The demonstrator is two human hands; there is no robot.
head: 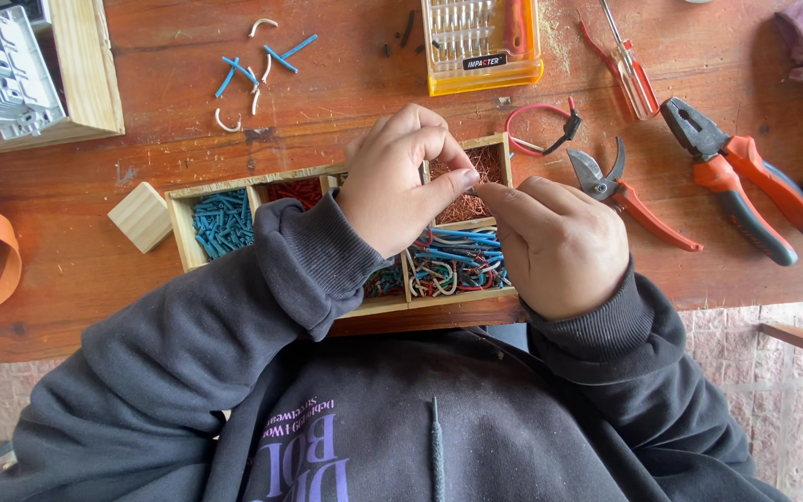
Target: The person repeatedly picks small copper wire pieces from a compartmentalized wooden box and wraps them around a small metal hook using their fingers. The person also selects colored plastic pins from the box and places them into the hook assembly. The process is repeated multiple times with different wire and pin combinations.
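I watched from the head camera as both hands met above the wooden sorting tray (178, 200) on the table (141, 84). The left hand (397, 181) had its thumb and forefinger pinched together, and the right hand (559, 242) pressed its own thumb and forefinger tips against them, right over the compartment of bare copper strands (490, 167). Whatever was pinched between those fingers (462, 177) was too small for me to make out; I could only say both hands were closed in a fine pinch, tip to tip.

Below the hands, the tray's near compartment held a tangle of mixed coloured wires (457, 260). Further left sat a compartment of blue sleeve pieces (223, 221) and one of red pieces (295, 191), partly covered by the dark sleeve. A small wooden block (139, 216) lay just beside the tray's left end.

To the right, well apart from the hands, lay orange-handled cutters (629, 195), combination pliers (745, 181) and a red wire stripper (629, 65). A yellow bit case (480, 46) stood beyond the tray, and loose blue and white offcuts (257, 65) were scattered on the table's far left.
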